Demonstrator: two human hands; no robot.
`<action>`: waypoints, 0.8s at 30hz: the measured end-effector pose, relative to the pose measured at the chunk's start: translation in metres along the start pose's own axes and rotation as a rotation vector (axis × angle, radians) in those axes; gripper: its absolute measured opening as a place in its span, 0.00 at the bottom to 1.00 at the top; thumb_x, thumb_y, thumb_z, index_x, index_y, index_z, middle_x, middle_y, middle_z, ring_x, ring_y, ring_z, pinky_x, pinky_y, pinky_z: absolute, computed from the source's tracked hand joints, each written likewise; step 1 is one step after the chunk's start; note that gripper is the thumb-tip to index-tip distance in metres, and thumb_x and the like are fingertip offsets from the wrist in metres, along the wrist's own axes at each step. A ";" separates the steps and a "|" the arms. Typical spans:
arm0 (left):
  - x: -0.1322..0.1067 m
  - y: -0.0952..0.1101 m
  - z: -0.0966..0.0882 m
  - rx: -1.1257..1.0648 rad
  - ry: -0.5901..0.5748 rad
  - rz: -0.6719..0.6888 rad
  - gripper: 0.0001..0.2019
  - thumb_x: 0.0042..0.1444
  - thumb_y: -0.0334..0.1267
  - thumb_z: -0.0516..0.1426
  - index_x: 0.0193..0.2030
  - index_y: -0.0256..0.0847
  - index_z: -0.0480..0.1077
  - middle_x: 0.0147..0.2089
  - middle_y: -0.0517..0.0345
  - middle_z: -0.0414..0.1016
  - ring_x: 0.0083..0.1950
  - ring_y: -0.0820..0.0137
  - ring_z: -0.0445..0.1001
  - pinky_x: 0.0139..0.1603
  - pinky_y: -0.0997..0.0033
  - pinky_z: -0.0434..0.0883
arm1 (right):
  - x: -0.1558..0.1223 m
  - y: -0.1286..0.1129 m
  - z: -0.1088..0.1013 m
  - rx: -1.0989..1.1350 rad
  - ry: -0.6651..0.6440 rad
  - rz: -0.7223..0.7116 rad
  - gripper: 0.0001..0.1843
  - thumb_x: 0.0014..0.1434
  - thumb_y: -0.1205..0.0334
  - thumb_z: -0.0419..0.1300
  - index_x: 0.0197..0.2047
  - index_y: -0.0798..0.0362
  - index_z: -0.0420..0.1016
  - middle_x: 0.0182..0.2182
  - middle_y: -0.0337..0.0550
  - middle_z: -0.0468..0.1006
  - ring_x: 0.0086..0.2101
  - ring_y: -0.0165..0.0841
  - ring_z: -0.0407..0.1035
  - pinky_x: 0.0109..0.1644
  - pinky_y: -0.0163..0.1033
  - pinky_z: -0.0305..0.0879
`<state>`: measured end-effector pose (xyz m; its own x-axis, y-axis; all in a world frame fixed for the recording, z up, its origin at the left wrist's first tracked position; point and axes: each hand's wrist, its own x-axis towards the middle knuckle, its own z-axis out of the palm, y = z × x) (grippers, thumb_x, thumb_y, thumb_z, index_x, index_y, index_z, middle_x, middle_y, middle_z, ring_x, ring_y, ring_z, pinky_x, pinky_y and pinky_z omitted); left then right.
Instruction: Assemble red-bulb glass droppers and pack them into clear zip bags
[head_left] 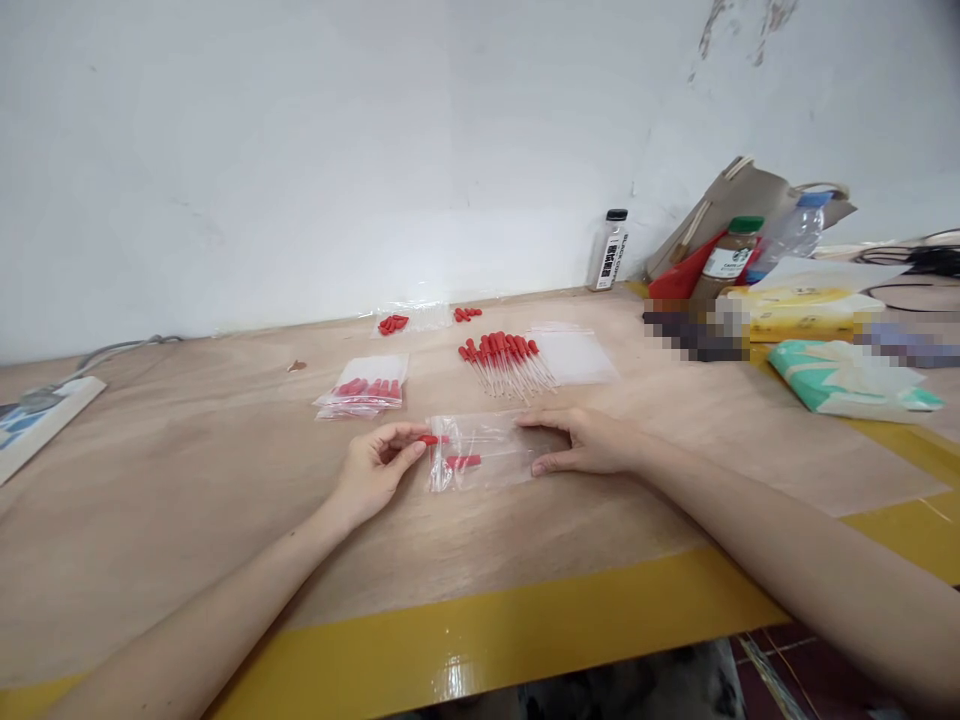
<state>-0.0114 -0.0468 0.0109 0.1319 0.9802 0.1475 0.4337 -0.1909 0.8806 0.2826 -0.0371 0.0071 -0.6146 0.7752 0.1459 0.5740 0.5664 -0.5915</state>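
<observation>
My left hand (379, 465) pinches the red bulb of a dropper (427, 440) at the left end of a clear zip bag (499, 470). The dropper lies partly inside the bag. A second dropper's red bulb (463, 461) shows in the bag below it; the clear stems are hard to make out. At the bag's right end rests my right hand (581, 440), thumb and fingers spread apart and touching the plastic. Beyond the bag is a heap of red-bulbed droppers (506, 362), beside flat clear bags (577, 355). Filled bags with red bulbs (364, 388) are stacked behind my left hand.
Loose red bulbs (468, 314) and a bag with red pieces (393, 325) lie near the wall. A power strip (49, 425) sits at left. At right stand bottles (609, 255), a beige bag (720, 215) and tissue packs (847, 385). Yellow tape (465, 640) edges the table.
</observation>
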 end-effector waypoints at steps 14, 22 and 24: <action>0.002 -0.003 0.011 0.091 -0.124 0.069 0.29 0.48 0.40 0.56 0.58 0.40 0.55 0.41 0.50 0.76 0.31 0.70 0.69 0.31 0.71 0.65 | 0.000 0.000 0.001 0.014 0.006 -0.005 0.36 0.46 0.44 0.61 0.56 0.48 0.63 0.54 0.43 0.66 0.53 0.41 0.61 0.57 0.47 0.56; 0.002 0.001 0.020 0.279 0.014 0.120 0.19 0.49 0.42 0.55 0.48 0.41 0.63 0.29 0.62 0.72 0.24 0.74 0.63 0.28 0.73 0.61 | 0.001 -0.003 0.001 -0.002 0.005 -0.012 0.36 0.46 0.43 0.60 0.56 0.50 0.63 0.54 0.44 0.67 0.52 0.40 0.61 0.56 0.46 0.57; 0.006 0.002 0.016 0.241 -0.017 0.096 0.19 0.48 0.42 0.56 0.48 0.40 0.63 0.29 0.61 0.72 0.24 0.73 0.64 0.28 0.73 0.62 | 0.001 -0.003 0.001 -0.001 0.004 -0.018 0.36 0.46 0.43 0.60 0.56 0.50 0.63 0.54 0.44 0.67 0.52 0.40 0.61 0.56 0.46 0.57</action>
<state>0.0044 -0.0422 0.0068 0.1970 0.9563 0.2159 0.6180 -0.2921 0.7299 0.2802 -0.0385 0.0085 -0.6223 0.7663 0.1595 0.5637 0.5802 -0.5879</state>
